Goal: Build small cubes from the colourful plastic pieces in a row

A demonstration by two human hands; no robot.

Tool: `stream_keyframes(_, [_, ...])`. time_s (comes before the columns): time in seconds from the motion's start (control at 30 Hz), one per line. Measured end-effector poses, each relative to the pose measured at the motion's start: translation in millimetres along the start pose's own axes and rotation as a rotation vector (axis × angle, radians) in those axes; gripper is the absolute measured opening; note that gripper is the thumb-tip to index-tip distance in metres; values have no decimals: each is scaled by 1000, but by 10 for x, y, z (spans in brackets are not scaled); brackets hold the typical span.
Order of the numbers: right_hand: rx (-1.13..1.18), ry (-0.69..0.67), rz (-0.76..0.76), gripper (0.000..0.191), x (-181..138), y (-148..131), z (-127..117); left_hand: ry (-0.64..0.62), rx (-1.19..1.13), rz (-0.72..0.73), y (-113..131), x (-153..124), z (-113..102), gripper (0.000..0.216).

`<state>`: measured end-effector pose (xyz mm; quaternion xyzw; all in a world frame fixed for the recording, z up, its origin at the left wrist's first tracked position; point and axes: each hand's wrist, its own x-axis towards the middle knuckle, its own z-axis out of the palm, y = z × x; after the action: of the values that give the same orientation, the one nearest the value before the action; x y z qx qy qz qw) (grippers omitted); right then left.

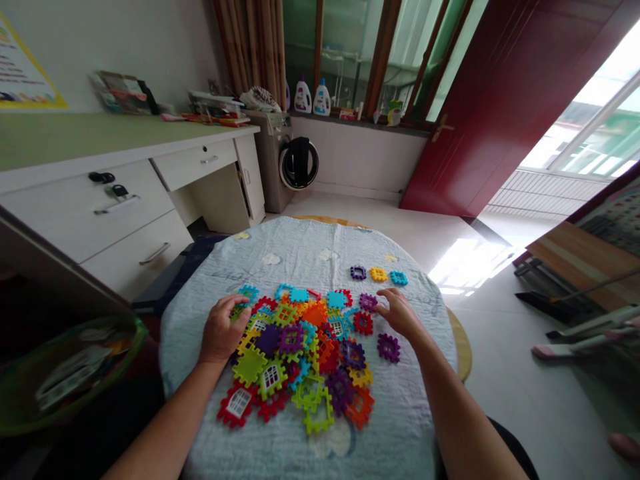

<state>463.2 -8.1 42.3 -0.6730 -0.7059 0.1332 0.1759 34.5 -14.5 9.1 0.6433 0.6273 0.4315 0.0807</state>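
Observation:
A heap of colorful plastic interlocking tiles (290,340) with toothed edges covers the middle of the table; some are open frames, some solid, some fitted with white window grilles. My left hand (225,328) rests at the heap's left edge, fingers stretched over a green tile (237,311). My right hand (400,313) is at the right side, thumb and forefinger apart beside a small purple square frame (369,302); whether they touch it is unclear. Behind it, a dark purple frame (358,273), a yellow frame (379,275) and a blue frame (399,277) lie in a row.
The round table wears a pale blue cloth (390,427). A red frame (363,323) and another purple frame (389,347) lie near my right forearm. White drawers (127,213) stand left, above a green bin (135,333). A washing machine (274,160) is behind; a red door (465,113) is at right.

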Motion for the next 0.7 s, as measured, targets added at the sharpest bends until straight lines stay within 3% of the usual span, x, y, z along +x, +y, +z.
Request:
stream_keyframes(0.07, [46,-35,-21,29,-75,34,-150,-7,1,5,-4,2,0,31])
stream_keyframes(0.17, [58,-223,-80,25,-258,43,-312,-10,-1,10,-11,3,5,31])
stream_keyframes(0.27, [-10,-386,-95,41,-450,2,-308,-11,-4,6,-17,1,10,31])
stream_keyframes(0.33, [-80,-411,-87,51,-537,-24,-249,-11,-5,4,-20,-1,10,31])
stream_keyframes(0.53, [-93,-323,-114,38,-508,8,-128,-14,4,6,-27,-1,9,32])
stream_keyframes(0.7, [-24,-38,-90,33,-226,8,-90,-7,7,-2,-21,-2,6,31])
